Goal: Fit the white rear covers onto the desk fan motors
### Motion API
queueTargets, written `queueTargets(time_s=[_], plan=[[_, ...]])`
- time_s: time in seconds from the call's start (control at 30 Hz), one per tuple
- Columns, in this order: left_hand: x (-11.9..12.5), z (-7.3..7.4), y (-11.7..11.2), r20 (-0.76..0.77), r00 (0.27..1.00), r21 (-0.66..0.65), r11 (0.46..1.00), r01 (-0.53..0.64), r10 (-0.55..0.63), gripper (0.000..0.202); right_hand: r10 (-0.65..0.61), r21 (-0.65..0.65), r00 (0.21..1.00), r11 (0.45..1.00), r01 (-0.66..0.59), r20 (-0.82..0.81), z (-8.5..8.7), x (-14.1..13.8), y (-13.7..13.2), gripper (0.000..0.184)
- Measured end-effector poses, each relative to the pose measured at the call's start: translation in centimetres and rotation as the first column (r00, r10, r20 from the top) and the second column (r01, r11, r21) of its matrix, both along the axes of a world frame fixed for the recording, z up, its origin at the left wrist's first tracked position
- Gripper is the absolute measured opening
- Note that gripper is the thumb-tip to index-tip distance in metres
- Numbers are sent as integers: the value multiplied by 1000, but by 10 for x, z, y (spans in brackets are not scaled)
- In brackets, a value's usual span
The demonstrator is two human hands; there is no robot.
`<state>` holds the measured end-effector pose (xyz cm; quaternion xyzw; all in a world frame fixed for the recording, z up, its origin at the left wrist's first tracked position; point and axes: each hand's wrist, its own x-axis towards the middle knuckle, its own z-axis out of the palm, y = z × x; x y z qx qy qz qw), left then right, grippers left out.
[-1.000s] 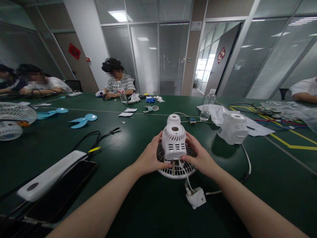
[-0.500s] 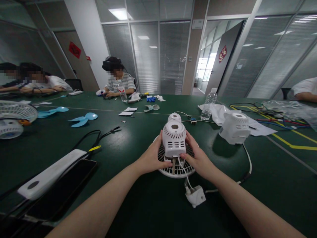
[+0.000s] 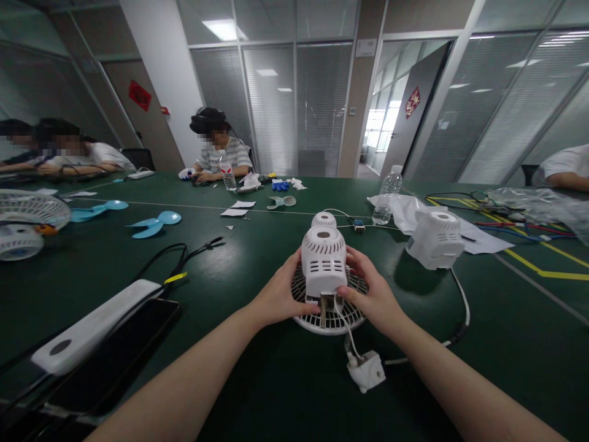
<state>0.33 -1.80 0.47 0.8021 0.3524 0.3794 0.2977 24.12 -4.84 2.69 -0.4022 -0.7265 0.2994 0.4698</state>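
A white fan motor housing [image 3: 324, 261] with vent slots stands over a round white fan grille [image 3: 317, 323] on the table. My left hand [image 3: 283, 288] is closed around the housing's left side, its thumb at the lower front edge. From the right, my right hand [image 3: 372, 293] grips the same housing, thumb near its lower corner. A thin white cable runs from the housing's underside to a small white box-shaped part [image 3: 367, 371] lying nearer to me. Behind the housing sits another small white vented part [image 3: 324, 219], partly hidden.
A second white housing [image 3: 437, 239] stands right, beside a water bottle [image 3: 387, 194]. Blue fan blades [image 3: 156, 224], a white power strip-like bar [image 3: 96, 325] and a dark phone [image 3: 115, 353] lie left. Another fan grille [image 3: 43, 205] is far left. A person [image 3: 221, 144] sits across the table.
The small white box-shaped part has shifted slightly toward me and to the right. Both hands keep their hold on the housing, which has barely moved.
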Motion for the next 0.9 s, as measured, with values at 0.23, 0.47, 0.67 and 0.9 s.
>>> queueTargets(time_s=[0.23, 0.47, 0.67, 0.9], plan=[[2, 1, 0, -23, 999, 1, 1000, 25, -25, 129, -69, -16, 998, 997, 69, 5, -2, -2, -1, 66], [1, 4, -2, -25, 999, -24, 999, 23, -23, 124, -55, 26, 998, 998, 54, 28, -1, 0, -1, 65], [0, 1, -1, -60, 998, -11, 1000, 0, 0, 128, -11, 37, 1000, 999, 11, 5, -4, 5, 1, 67], [1, 6, -2, -19, 999, 47, 998, 46, -45, 115, 66, 26, 996, 997, -68, 57, 0, 6, -1, 85]])
